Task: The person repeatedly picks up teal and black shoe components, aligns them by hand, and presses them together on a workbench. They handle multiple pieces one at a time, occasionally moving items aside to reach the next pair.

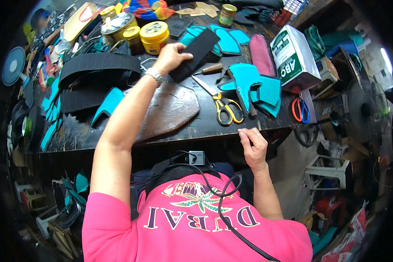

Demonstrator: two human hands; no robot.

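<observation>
Midway between the table's (202, 125) front and far edges, a left hand (172, 58) grasps a black block (201, 49), thumb across its top, likely for steadiness. Scissors (218, 97) lie handles-forward near the right hand (254, 147), curled closed, seemingly empty.

A white light strip (386, 61) glows far right; curved edges darken to black.

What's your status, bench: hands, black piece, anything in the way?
Left hand on black piece. Right hand near table edge, curled. Yellow-handled scissors lie between hands.
</observation>
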